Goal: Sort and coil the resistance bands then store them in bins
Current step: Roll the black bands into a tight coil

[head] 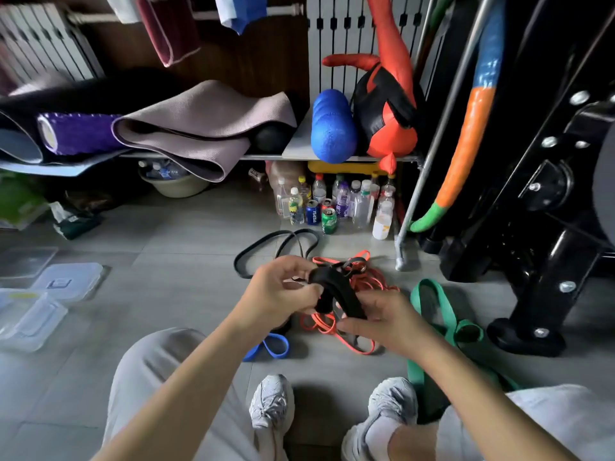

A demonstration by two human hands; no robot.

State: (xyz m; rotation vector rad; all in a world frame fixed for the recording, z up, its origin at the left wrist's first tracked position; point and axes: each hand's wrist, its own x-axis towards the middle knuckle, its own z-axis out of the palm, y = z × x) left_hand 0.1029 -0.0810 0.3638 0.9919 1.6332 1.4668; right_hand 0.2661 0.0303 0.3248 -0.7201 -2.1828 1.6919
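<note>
Grey tile floor (173, 267), shelf (266, 157), maybe radiator (43, 41)

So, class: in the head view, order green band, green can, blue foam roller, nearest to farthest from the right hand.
1. green band, beside the right hand
2. green can, among the bottles
3. blue foam roller, on the shelf

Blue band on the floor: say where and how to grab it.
Probably pinch the blue band at its rounded right end, from above: it lies flat, that end is clear of the orange bands, and the other runs behind the left forearm.
</note>
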